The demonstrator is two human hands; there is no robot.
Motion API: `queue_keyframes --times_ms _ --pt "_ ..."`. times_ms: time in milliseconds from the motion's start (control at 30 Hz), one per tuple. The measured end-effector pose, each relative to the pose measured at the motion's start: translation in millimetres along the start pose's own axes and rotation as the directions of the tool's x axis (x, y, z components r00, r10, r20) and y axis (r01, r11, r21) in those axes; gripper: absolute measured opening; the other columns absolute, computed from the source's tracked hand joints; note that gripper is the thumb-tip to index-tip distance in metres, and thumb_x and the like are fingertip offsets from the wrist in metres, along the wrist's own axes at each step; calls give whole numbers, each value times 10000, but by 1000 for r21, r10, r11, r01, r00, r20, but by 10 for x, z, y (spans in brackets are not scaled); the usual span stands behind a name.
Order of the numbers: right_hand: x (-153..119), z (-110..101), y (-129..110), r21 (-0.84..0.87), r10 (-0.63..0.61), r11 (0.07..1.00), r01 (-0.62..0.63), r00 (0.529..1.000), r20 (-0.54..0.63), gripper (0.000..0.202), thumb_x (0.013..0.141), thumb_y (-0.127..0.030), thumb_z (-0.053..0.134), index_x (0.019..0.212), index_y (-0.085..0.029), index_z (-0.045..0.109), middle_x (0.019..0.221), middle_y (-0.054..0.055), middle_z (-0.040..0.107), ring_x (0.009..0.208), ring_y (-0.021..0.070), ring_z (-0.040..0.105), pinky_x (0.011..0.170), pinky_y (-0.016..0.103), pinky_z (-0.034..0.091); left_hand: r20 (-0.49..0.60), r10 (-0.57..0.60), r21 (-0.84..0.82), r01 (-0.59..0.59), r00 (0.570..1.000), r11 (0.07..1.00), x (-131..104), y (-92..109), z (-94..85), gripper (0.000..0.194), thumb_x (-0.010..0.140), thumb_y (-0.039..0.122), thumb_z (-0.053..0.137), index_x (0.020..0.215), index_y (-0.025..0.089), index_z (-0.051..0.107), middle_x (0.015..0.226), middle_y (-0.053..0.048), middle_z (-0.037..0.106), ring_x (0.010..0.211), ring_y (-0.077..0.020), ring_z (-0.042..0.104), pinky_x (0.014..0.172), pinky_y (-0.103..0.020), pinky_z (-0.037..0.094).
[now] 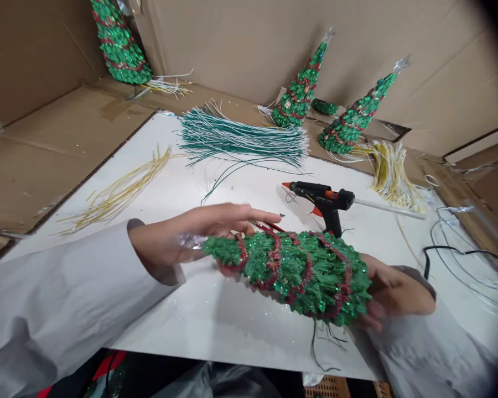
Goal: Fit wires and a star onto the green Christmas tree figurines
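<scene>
A small green tinsel Christmas tree (315, 273) with red garland lies sideways in the air over the white board. My right hand (398, 290) grips it around the base, some fingers hidden behind it. Near the tip, my left hand (216, 221) holds the narrow end, its index finger stretched along the far side and a fingertip showing below. The clear topper (192, 241) at the tip is blurred against the left wrist. Just beyond the tree, a thin red stick-like item (274, 226) shows beside the left fingers. Dark loose wires (315, 345) show below the tree.
A black and orange glue gun (327, 202) stands beyond the tree. Green and white wires (240, 135) lie behind, with yellow wires (124, 193) at left and another yellow bundle (392, 174) at right. Finished trees (299, 91) stand along the cardboard wall (240, 50). A black cable (452, 250) runs right.
</scene>
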State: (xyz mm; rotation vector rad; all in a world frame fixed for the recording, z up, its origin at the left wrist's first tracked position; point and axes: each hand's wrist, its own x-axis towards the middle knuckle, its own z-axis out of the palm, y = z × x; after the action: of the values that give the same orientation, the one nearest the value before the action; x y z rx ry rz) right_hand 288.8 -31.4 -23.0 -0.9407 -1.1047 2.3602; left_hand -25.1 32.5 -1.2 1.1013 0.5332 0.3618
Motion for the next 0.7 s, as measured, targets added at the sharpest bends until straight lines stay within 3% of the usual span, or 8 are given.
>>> queue_keyframes --times_ms 67,167,233,267,367,467,567,700 --pt "31 70 -68 -96 -26 995 38 992 123 332 657 -420 759 783 -116 709 675 -40 665 647 89 636 651 284 466 -32 -61 -209 53 998 977 6 -2 -29 657 871 624 456 1334 169 557 1215 -130 648 883 -204 667 643 -232 516" --pt "121 207 -53 -154 -105 980 127 984 144 419 778 -541 653 854 -135 727 791 18 681 797 137 641 776 346 457 -129 45 -329 -86 991 940 11 -31 -58 806 849 745 338 1279 112 593 1130 -129 669 936 -186 645 788 -240 505" --pt "191 290 33 -156 -162 971 180 979 124 394 881 -518 575 831 -156 720 832 41 671 846 160 636 800 353 452 -106 206 -212 -225 973 951 10 -54 -60 836 870 762 213 1241 136 626 1052 -91 677 917 -169 632 812 -244 483" --pt "228 323 90 -146 -191 968 206 975 110 398 906 -522 547 845 -164 711 851 51 664 862 172 631 798 354 454 -80 270 -119 -279 959 953 6 -61 -56 777 886 741 248 1244 164 625 1035 -69 674 911 -168 625 813 -253 475" --pt "344 403 268 -89 -249 962 259 963 107 434 891 -568 554 968 -159 678 850 87 654 887 219 619 753 362 474 -90 402 210 -378 911 902 -18 -64 -36 510 839 509 641 1271 240 605 1084 -51 656 980 -188 589 904 -293 446" --pt "484 493 392 -27 -274 960 279 955 115 432 885 -554 576 1048 -158 639 906 109 665 836 199 614 716 339 479 -124 526 457 -422 842 783 -50 -56 -16 484 813 361 712 1269 232 612 1220 -82 611 1166 -251 507 1075 -388 340" --pt "647 603 446 32 -287 958 286 952 106 419 881 -539 602 1074 -168 625 971 104 659 822 159 611 694 289 472 -53 584 404 -517 810 754 -72 -75 -5 607 841 382 671 1400 246 476 1350 -97 549 1278 -283 461 1108 -429 327" --pt "830 675 471 76 -281 959 274 953 114 451 860 -549 629 1064 -147 641 989 108 644 820 146 621 620 234 461 7 530 271 -512 848 815 -84 -148 -13 881 834 344 686 1530 276 150 1516 -133 387 1362 -306 414 1093 -444 374"
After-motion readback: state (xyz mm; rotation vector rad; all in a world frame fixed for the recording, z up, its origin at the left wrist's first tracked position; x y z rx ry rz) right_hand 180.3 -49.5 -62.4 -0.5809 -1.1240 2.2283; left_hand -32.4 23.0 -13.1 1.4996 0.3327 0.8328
